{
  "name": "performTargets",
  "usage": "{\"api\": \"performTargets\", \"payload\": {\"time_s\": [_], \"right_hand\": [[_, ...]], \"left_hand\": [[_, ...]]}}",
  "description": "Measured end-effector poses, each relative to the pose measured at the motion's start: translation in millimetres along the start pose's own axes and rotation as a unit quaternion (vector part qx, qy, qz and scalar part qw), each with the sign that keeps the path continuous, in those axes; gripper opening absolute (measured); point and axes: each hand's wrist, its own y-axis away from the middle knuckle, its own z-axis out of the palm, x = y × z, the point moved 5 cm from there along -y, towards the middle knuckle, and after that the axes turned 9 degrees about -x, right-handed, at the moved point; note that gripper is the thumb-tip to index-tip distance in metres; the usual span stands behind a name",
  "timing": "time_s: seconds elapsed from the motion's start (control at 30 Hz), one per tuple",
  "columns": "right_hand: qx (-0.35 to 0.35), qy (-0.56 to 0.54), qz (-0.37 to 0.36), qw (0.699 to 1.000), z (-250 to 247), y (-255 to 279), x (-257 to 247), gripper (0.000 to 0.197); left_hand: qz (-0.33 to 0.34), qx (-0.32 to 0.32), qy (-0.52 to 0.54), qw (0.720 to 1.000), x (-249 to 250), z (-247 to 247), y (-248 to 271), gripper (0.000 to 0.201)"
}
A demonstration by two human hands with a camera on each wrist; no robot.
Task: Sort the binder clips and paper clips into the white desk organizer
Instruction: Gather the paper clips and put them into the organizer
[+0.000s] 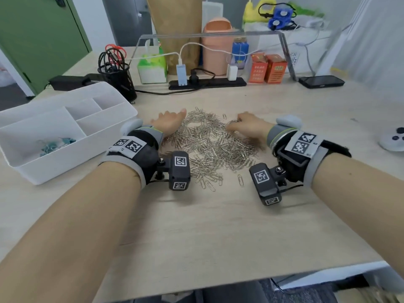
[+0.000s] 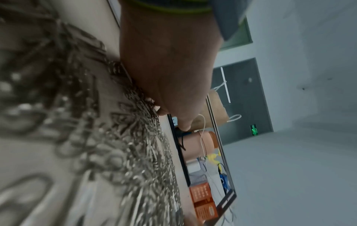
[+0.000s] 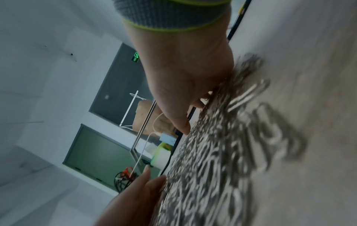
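both hands (image 1: 169,123) (image 1: 246,126) flat, fingers straight, flanking paper clips (image 1: 209,147) pile on desk (image 1: 218,226).

Pale wood-grain laminate desk (image 1: 218,226) carries: white compartmented plastic organizer (image 1: 72,136) at left, heap of silver wire paper clips (image 1: 209,147) centre, black power strip (image 1: 207,83), black smartphone (image 1: 321,81) rear right.

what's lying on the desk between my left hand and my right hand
The pile of silver paper clips fills the stretch between your left hand and right hand, both resting at its edges. The head view shows it best.
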Motion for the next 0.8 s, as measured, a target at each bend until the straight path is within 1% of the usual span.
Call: {"api": "performTargets", "payload": {"time_s": [0.07, 0.2, 0.27, 0.3, 0.37, 0.43, 0.47, 0.5, 0.57, 0.67, 0.73, 0.8], "right_hand": [[-0.017, 0.011, -0.027, 0.999, 10.9, 4.2, -11.7, 0.078], [-0.054, 0.014, -0.090, 0.994, 31.7, 21.0, -37.1, 0.076], [-0.062, 0.002, -0.115, 0.991, 37.1, 29.1, -46.6, 0.074], [-0.055, -0.022, -0.119, 0.991, 36.9, 32.2, -49.7, 0.073], [-0.015, -0.104, -0.115, 0.988, 28.9, 33.9, -49.2, 0.065], [0.040, -0.167, -0.108, 0.979, 15.1, 34.8, -45.6, 0.060], [0.059, -0.179, -0.103, 0.977, 7.9, 30.6, -43.7, 0.061], [0.064, -0.179, -0.097, 0.977, 3.2, 25.1, -41.5, 0.062], [0.040, -0.169, -0.076, 0.982, -1.4, 12.5, -40.0, 0.066], [-0.040, -0.152, -0.052, 0.986, 1.7, -6.6, -50.2, 0.073], [-0.077, -0.138, -0.062, 0.985, 6.8, -11.3, -62.0, 0.077], [-0.109, -0.155, -0.076, 0.979, 10.8, -17.7, -75.4, 0.076]], "left_hand": [[0.016, -0.017, -0.027, 0.999, 3.3, 9.1, 1.5, 0.070], [0.050, -0.050, -0.013, 0.997, 8.5, 24.9, 10.4, 0.069], [0.083, -0.064, -0.004, 0.994, 13.7, 30.2, 15.6, 0.067], [0.099, -0.063, 0.001, 0.993, 15.1, 29.5, 18.6, 0.064], [0.112, -0.039, 0.019, 0.993, 17.3, 20.5, 19.7, 0.053], [0.086, 0.007, 0.049, 0.995, 16.3, 5.7, 16.6, 0.041], [0.078, 0.031, 0.068, 0.994, 16.7, -3.2, 14.5, 0.040], [0.072, 0.039, 0.083, 0.993, 17.2, -9.2, 13.8, 0.043], [0.076, 0.018, 0.096, 0.992, 20.2, -14.2, 10.4, 0.050], [0.075, -0.017, 0.148, 0.986, 21.5, -13.3, -0.4, 0.061], [0.066, -0.027, 0.177, 0.982, 19.1, -10.7, -7.3, 0.067], [0.060, -0.039, 0.211, 0.975, 17.3, -8.6, -18.1, 0.069]]}}
